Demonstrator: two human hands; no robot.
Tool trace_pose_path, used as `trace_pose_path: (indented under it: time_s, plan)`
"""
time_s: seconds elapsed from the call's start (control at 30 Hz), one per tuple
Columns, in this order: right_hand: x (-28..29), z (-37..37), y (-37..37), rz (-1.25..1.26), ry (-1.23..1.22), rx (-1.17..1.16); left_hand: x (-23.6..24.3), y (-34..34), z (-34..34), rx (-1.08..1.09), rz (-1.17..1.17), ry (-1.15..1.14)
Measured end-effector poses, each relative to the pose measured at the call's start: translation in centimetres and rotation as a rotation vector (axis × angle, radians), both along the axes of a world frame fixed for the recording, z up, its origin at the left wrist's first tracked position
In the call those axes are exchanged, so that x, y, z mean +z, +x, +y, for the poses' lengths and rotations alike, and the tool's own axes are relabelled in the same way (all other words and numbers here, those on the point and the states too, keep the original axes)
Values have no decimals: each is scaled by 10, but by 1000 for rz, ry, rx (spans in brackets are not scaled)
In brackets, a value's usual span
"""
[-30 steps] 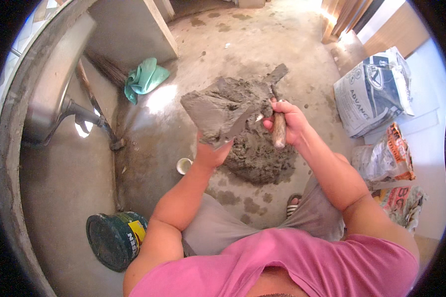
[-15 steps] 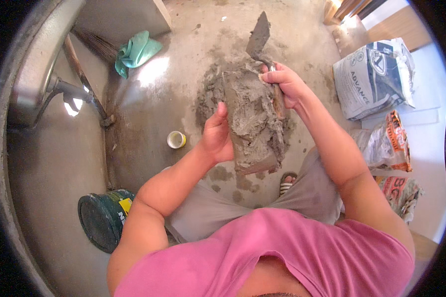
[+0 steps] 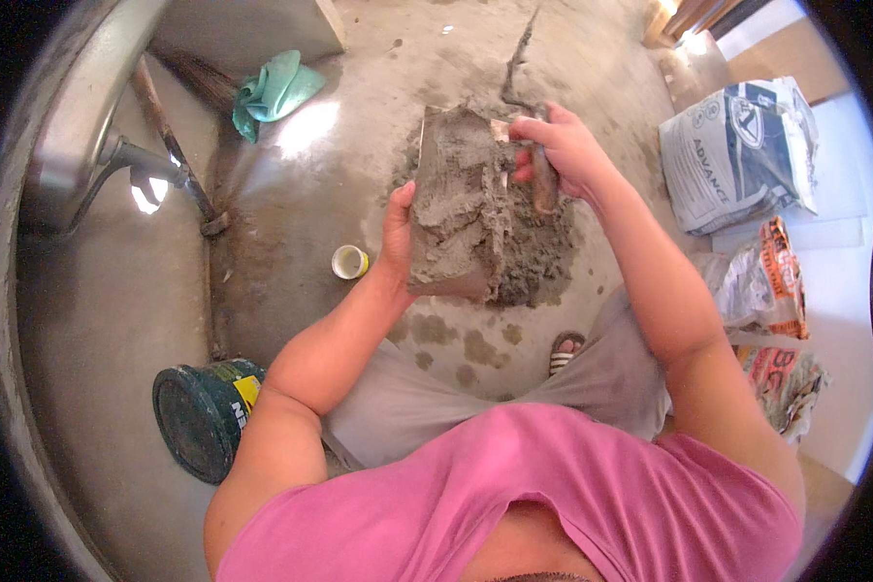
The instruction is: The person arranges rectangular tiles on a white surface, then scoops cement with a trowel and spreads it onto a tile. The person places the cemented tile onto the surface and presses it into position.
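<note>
My left hand (image 3: 396,233) is closed on the left side of a rectangular slab (image 3: 448,209), held up above the floor. Wet grey mortar thickly coats its upper face, with a ragged ridge along the right edge. My right hand (image 3: 574,155) grips a trowel (image 3: 545,189) close by that edge. The trowel's blade points away from me and is seen nearly edge-on, with mortar on it; its handle hangs under my fingers. Beneath both hands a mortar pile (image 3: 538,257) lies on the floor, partly hidden by the slab.
A small whitish cup (image 3: 349,262) stands left of my left forearm. Farther left are a dark green bucket (image 3: 204,417), a long wooden handle (image 3: 165,126) and a crumpled green cloth or bag (image 3: 279,89). On the right stand a white-and-grey sack (image 3: 737,160) and torn bags (image 3: 757,286).
The slab has shifted left and a little away from me, uncovering more of the mortar pile. The trowel blade has turned from flat to nearly edge-on, and the mortar on the slab looks more spread.
</note>
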State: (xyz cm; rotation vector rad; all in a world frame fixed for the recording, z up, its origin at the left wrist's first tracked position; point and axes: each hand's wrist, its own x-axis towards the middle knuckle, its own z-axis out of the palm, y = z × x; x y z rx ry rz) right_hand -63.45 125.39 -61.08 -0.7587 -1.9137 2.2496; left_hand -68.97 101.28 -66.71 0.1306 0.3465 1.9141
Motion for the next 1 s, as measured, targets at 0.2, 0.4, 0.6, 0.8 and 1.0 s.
trace_pose_path:
  time_s: [0.2, 0.4, 0.6, 0.8, 1.0]
  plan:
    - [13, 49, 46, -115, 1005, 18, -10, -36, -15, 165, 100, -94]
    - [41, 22, 82, 291, 1603, 179, 21, -58, -22, 480, 238, -268]
    - [51, -5, 78, 458, 1774, 171, 6, -71, -29, 310, 88, 118]
    - [42, -16, 70, 453, 1778, 200, -2, -71, -24, 298, -40, 206]
    - [38, -16, 66, 466, 1791, 149, 10, -54, -17, 389, 112, -98]
